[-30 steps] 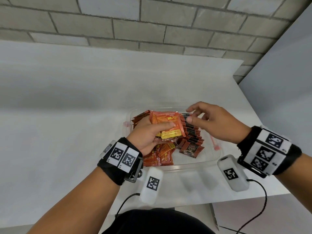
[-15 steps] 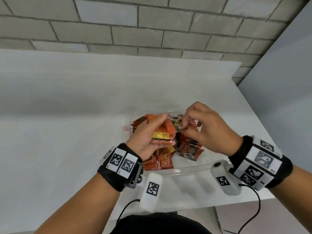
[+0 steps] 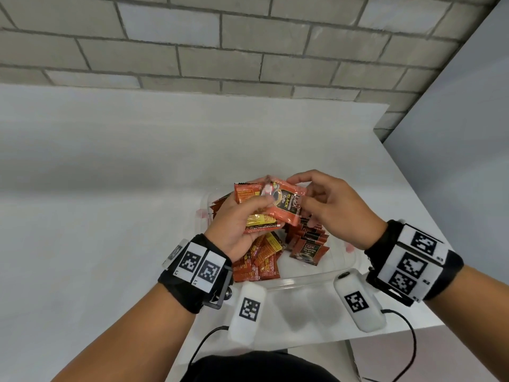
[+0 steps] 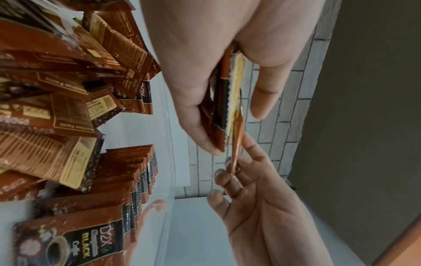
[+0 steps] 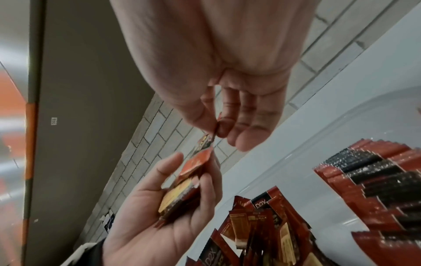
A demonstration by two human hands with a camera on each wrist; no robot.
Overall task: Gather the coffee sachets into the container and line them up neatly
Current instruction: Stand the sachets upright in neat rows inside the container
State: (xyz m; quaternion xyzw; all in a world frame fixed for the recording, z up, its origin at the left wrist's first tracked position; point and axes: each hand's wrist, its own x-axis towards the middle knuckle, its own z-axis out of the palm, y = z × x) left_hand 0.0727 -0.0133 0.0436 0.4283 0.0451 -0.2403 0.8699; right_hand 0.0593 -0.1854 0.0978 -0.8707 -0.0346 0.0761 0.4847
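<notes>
The coffee sachets point(image 3: 308, 250) read "D2X BLACK Coffee", the left wristband tags point(image 3: 199, 267) read "L2" and "L1", and sachet backs point(image 4: 68, 115) show "Nutrition Facts".

Coffee sachets point(image 3: 283, 205) — glossy foil-like film, light glinting off it, edges serrated; container point(image 3: 316, 277) — clear smooth plastic, faintly reflective; table point(image 3: 110, 216) — white, smooth, matt; wall point(image 3: 248, 42) — grey brick, rough, matt; wristbands point(image 3: 192, 274) — black cloth with white matt marker tags.

Soft even light, faint shadows — wide-angle bending, wrist views blurred
</notes>
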